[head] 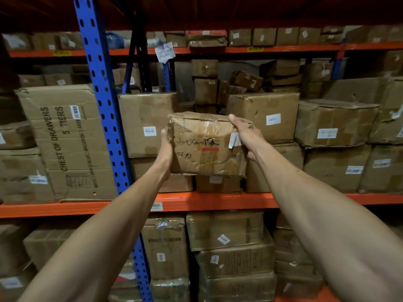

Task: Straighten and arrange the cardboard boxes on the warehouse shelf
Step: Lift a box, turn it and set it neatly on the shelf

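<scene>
Both bare arms reach straight out toward twelve o'clock, and between them a small, crumpled box [207, 144] is held up in front of the rack. The left hand [166, 149] grips its left side at nine o'clock, thumb on the front face and fingers hidden behind. The right hand [245, 136] is curled over the top right corner at two o'clock, thumb lying along the top edge. Neither hand looks nearer than the other; the grip is even. The box's long axis runs left to right, its scribbled face toward the person, tilted slightly.

I'd judge that the coming move turns on the gap straight ahead: a slot between a tall carton [146, 125] at ten o'clock and another carton [265, 116] at one o'clock. The held box hangs before that slot, above two low boxes [216, 184] on the orange shelf beam [196, 201]. Whether it touches them I cannot tell. The gap looks barely wider than the box, so it likely needs to go in square.

Farther off, more cartons crowd a second rack, with a blue upright [102, 105] at eleven o'clock.
</scene>
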